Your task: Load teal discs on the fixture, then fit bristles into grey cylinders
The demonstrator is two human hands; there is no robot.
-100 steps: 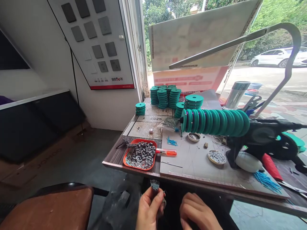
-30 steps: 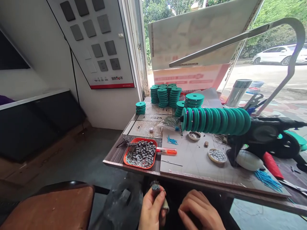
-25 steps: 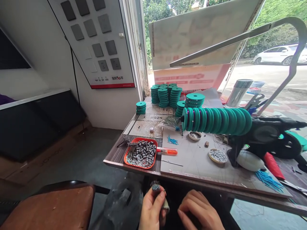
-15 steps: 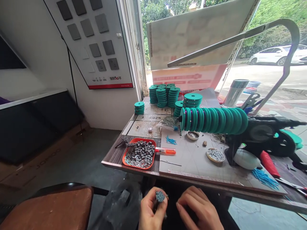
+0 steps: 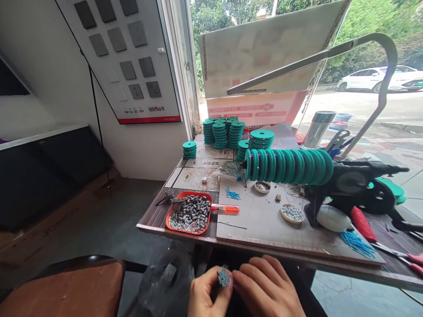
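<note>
Low in the view, in front of the table edge, my left hand (image 5: 205, 294) is closed around a tight bundle of thin grey strands (image 5: 224, 278). The round end of the bundle faces up between thumb and forefinger; its lower part is hidden by the hand. My right hand (image 5: 268, 287) is beside it on the right, fingers curled and pressed together, fingertips close against the bundle. Whatever those fingertips pinch, if anything, is too small or hidden to make out. Nearest on the table is a red tray (image 5: 209, 225) of small grey cylinders (image 5: 194, 211).
A hand-cranked winder (image 5: 352, 180) carries a row of green discs (image 5: 287, 166). Green spools (image 5: 219, 135) are stacked behind. On the board (image 5: 251, 229) lie blue strips (image 5: 357, 243), a dish of grey pellets (image 5: 292, 213) and an orange pen (image 5: 228, 209). Scissors (image 5: 396, 253) lie right; a brown chair (image 5: 79, 290) stands left.
My right hand has moved left, so its fingertips now meet the bundle in my left hand. The bundle is slightly lower in view. The whole view has shifted a little.
</note>
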